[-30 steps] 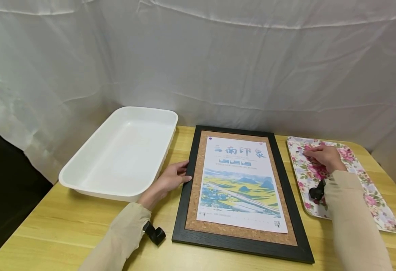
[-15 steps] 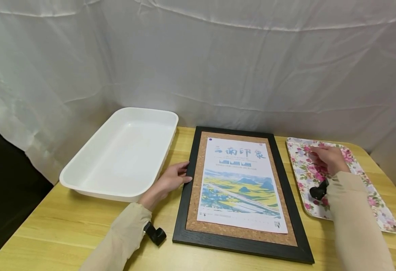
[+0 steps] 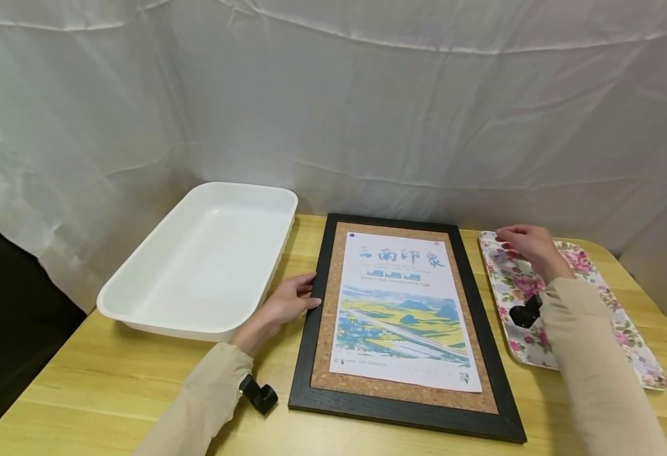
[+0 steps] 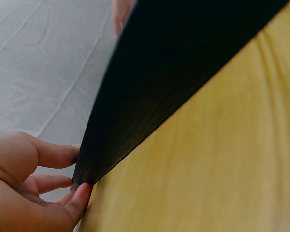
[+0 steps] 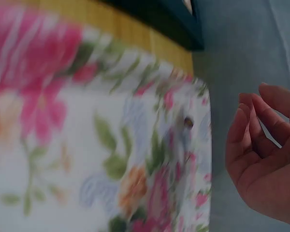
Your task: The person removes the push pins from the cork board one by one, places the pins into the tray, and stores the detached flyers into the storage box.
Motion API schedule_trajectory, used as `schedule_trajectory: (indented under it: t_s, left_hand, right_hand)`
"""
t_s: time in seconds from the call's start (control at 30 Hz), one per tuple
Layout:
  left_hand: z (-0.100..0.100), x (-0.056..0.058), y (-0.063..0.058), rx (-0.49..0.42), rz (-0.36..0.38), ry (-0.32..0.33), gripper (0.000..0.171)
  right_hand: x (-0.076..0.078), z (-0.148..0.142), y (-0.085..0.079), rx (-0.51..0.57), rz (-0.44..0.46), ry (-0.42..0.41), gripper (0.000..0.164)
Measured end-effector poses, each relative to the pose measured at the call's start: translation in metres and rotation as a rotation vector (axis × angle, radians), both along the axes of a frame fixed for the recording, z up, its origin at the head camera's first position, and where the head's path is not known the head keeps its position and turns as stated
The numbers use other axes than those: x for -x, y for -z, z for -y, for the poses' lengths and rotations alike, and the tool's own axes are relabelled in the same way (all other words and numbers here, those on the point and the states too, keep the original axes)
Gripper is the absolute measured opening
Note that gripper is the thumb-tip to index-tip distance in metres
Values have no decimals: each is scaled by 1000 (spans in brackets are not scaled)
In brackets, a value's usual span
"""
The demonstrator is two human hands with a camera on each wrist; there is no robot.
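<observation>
Soft, even light fills the head view, with a pale sheen near the front edge of the yellow wood-grain surface and faint shadows under the rectangular white plastic tray, its inside nearly washed out. The creased grey cloth behind looks duller. In the left-wrist view, the black wooden frame sinks almost to featureless darkness; the right-wrist view is dim, bluish, its pink-flowered white tray blurred.

Left hand, right hand: two. One black frame touching left, one poster within. One white tub farther left. One floral tray near right. Two wrist devices.
</observation>
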State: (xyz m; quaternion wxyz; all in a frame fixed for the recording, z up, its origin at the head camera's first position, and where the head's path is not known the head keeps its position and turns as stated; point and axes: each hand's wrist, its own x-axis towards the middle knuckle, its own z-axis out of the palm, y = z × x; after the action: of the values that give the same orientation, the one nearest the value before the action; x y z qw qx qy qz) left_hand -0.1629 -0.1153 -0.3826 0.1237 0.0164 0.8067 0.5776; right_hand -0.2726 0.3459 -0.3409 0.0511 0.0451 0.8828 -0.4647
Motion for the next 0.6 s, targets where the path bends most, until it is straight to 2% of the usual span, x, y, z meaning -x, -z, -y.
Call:
schedule_trajectory:
  t_s: [0.1,0.3,0.47,0.6]
  left_hand:
    - [0,0,0,4,-3,3,63]
    - [-1,1,1,7,-2,10,63]
    - [0,0,1,11,-2,1,63]
    - [0,-1,0,12,2,-3,64]
  right_hand:
    - [1,12,-8,-15,-11,-34,61]
    - [5,31,-12,-7,-24,-57,57]
    - [7,50,-8,29,-21,-49,54]
    - [9,63,-1,17,8,-17,47]
